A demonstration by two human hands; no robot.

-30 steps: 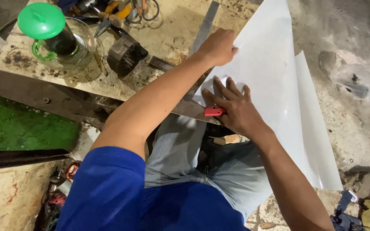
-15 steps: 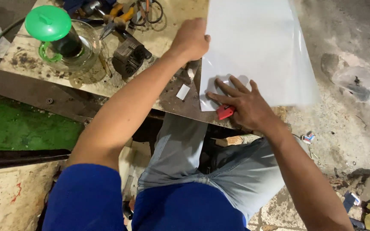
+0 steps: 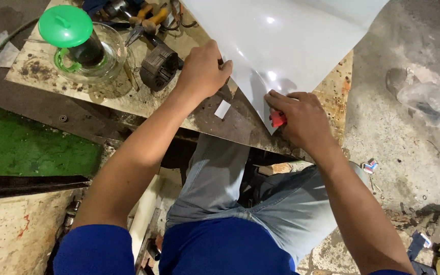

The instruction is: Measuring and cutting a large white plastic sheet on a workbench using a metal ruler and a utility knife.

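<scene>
Head view: a large glossy white sheet (image 3: 291,46) lies over a worn wooden workboard (image 3: 128,99), its lower corner pointing toward the person's knees. The left hand (image 3: 202,71) is closed on the sheet's left edge, pinching it against the board. The right hand (image 3: 304,119) presses near the corner while gripping a small red cutter (image 3: 278,118).

The sheet looks thin, light, flexible and slick, likely to slide or crease, so it is best held flat at the edges. A glass jug with a green lid (image 3: 80,43) and pliers (image 3: 143,23) sit well apart, on the board's far left.
</scene>
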